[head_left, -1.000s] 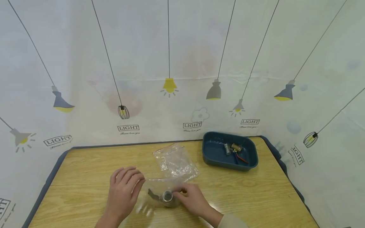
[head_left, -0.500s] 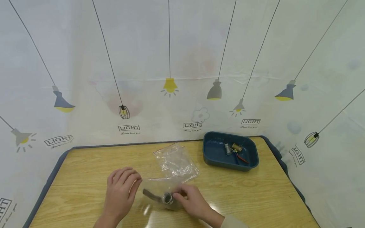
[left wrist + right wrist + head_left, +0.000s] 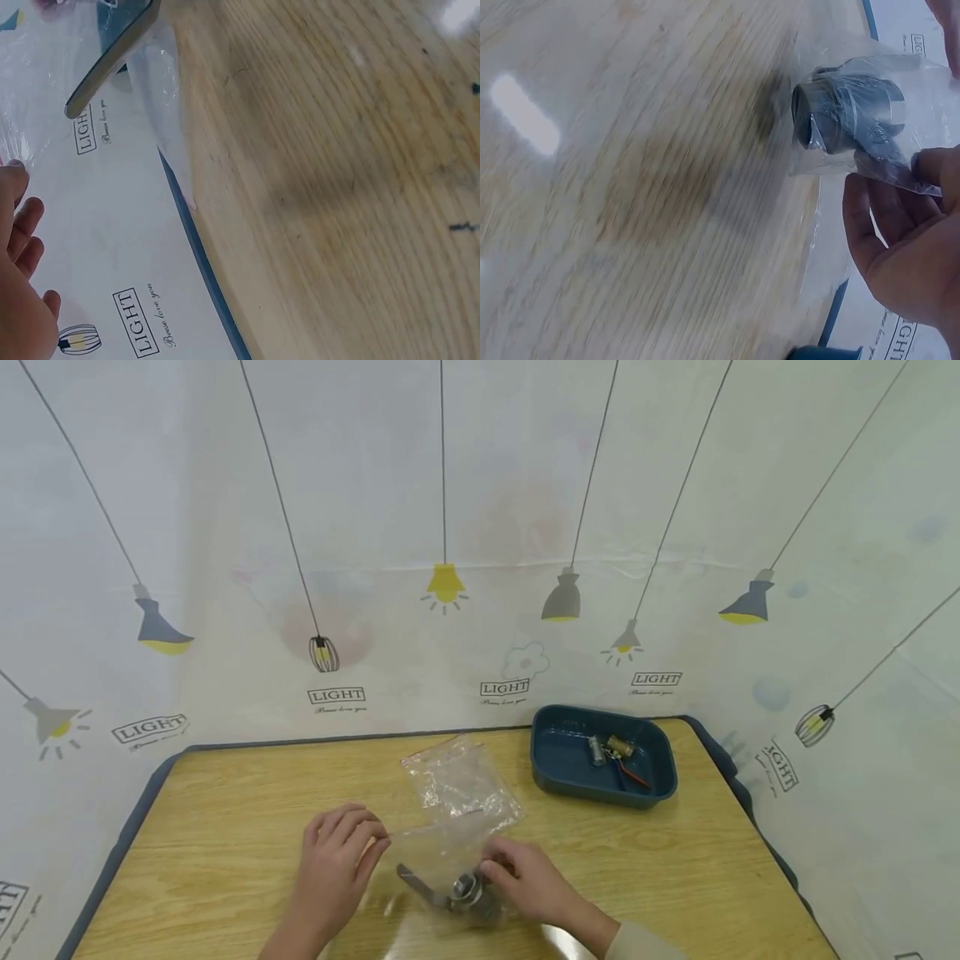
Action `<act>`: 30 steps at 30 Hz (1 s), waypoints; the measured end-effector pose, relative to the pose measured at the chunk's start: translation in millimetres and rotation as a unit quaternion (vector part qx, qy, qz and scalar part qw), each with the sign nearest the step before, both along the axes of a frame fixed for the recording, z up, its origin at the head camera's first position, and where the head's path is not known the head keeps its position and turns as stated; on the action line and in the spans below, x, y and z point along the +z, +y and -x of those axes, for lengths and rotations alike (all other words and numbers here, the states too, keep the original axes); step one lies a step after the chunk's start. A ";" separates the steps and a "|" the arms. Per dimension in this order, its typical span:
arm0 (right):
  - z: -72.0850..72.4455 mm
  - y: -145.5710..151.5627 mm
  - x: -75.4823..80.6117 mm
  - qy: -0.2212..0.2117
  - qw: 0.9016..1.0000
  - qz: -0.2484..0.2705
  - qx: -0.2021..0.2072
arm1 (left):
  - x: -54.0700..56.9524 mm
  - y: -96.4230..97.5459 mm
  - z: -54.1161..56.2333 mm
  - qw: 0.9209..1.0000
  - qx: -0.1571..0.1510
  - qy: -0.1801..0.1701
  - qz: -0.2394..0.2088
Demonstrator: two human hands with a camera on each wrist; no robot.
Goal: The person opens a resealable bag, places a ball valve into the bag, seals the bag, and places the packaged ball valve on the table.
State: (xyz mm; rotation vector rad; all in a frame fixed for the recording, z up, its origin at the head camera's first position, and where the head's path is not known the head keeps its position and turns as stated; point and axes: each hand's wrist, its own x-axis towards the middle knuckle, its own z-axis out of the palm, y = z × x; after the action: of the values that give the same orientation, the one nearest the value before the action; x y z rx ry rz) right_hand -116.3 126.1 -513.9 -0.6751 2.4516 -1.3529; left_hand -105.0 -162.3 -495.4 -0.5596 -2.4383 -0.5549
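Left grip (image 3: 339,868) pinching, right grip (image 3: 528,878) pinching, wrists (image 3: 298,925) angled inward

My fingers (image 3: 859,225) hold a thin, glossy bag (image 3: 431,852) of clear plastic around a smooth metal valve (image 3: 847,109); beyond, a crinkled, shiny plastic second bag (image 3: 457,777) and, far right, a smooth plastic tray (image 3: 600,796) top a glossy wood-grain table (image 3: 675,868).

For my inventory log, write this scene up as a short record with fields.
Left hand: pinches the left upper edge of a clear plastic bag
Right hand: pinches the bag's right side
Bag contents: grey metal fitting with a long lever
Behind the held bag: second clear bag, lying on the table
Far right of table: dark blue tray
Tray contents: silver-coloured piece, brass-coloured piece, red strip
Backdrop: pale, printed with hanging lamps and "LIGHT"
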 end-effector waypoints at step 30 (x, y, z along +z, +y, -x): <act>4.6 84.0 -6.0 -0.033 0.998 -0.054 -0.020 | -35.3 -17.3 -8.2 0.996 0.051 -0.064 0.036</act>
State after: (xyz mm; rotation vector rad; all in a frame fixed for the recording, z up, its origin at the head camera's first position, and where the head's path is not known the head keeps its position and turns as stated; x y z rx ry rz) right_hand -121.0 210.2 -519.9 -0.5489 2.4767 -1.2250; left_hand -96.8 -179.6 -530.8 -0.4375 -2.6007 -0.4761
